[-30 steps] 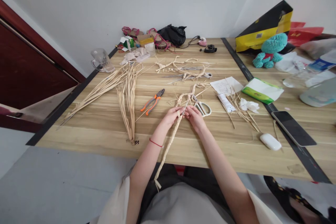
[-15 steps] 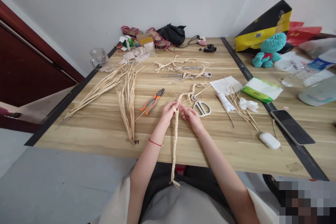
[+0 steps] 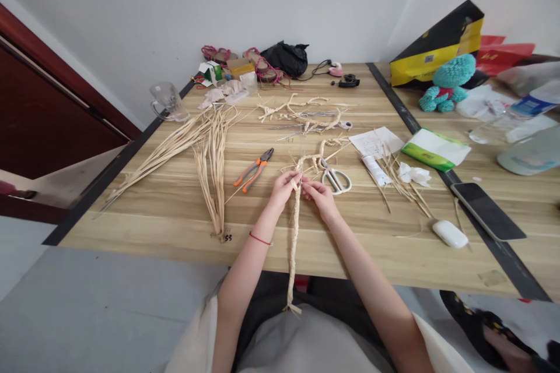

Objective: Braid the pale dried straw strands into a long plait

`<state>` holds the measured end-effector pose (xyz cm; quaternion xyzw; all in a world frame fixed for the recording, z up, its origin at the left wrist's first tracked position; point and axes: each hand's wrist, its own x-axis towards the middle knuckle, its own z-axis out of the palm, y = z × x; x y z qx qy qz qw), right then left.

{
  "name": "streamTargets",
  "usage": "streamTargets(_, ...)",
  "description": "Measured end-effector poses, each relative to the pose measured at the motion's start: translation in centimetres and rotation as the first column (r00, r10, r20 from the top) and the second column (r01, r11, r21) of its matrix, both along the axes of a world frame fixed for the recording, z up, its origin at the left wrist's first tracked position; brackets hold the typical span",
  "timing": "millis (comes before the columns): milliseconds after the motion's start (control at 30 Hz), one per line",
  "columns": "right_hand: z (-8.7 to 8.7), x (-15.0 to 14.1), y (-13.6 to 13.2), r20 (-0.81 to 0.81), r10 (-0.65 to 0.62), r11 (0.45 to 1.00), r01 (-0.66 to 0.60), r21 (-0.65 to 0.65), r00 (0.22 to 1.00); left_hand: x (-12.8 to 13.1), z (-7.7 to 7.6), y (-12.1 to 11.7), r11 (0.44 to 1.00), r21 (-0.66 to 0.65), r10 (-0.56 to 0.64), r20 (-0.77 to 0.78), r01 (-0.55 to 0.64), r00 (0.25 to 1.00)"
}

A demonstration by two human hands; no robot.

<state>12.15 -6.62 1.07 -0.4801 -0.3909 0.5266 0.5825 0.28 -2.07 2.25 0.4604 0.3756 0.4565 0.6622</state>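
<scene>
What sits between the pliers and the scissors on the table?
Head view: both hands, left hand and right hand, pinching the straw braid, lie between the pliers and scissors, with loose straw ends above them.

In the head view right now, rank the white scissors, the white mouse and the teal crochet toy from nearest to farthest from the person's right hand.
From the right hand:
1. White scissors, just beyond it, slightly right, on the table.
2. White mouse, farther right, near the table's front edge.
3. Teal crochet toy, far right at the back, on the neighbouring table.
</scene>
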Motion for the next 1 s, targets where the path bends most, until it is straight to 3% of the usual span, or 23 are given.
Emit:
streamTargets(167, 0.1, -0.1, -0.1, 0.048, 0.018, 0.999, -0.02, 0.045, 0.999, 0.1, 0.0, 0.0, 0.999, 0.027, 0.027, -0.015, -0.027, 1.0)
streamTargets(300, -0.4, 0.0, 0.2, 0.065, -0.037, 0.997, 0.032, 0.072, 0.997, 0.2, -0.5, 0.1, 0.999, 0.032, 0.042, -0.033, -0.041, 0.999)
streamTargets(733, -0.2, 0.0, 0.3, 0.034, -0.065, 0.997, 0.063, 0.041, 0.997, 0.5, -1.0, 0.3, 0.998, 0.047, 0.043, -0.068, -0.04, 0.997)
streamTargets(1000, -0.6, 0.1, 0.4, 0.076, -0.111, 0.993, 0.108, 0.043, 0.991, 0.4, -1.2, 0.3, 0.994, 0.042, 0.1, -0.059, -0.098, 0.993)
